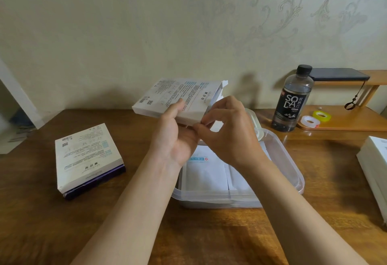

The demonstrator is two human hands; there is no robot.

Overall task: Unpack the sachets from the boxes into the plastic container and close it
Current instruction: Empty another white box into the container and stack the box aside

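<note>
- The left hand [173,137] grips a white flat cardboard box [173,97] from underneath, thumb up on the printed face. It holds the box in the air above the far side of a clear plastic container [290,161].
- The box is tilted, and its opened end with the torn flap points to the right.
- The right hand [230,132] has thumb and forefinger pinched on a white edge at the near corner of that opened end. Flap or sachet, honestly can't tell. Its other fingers are loosely curled.
- The container sits open-topped on the brown wooden table [41,212], roughly mid-table and a bit to the right, under both forearms.
- White paper sachets [206,172] lie flat inside it, and one has a small blue-and-red label.
- Toward the table's left edge, a second white box [83,153] lies flat on top of a purple box [98,182].
- Along the far edge on the right, a clear soda bottle with a black cap and label [293,101] stands upright just beside a low wooden shelf [345,123].
- On the shelf's bottom board, a clear tape roll [310,121] touches a yellow tape roll [321,116]. A dark flat device [339,74] lies on the top board.
- A stack of white boxes [374,166] sits at the table's right edge, partly cut off.
</note>
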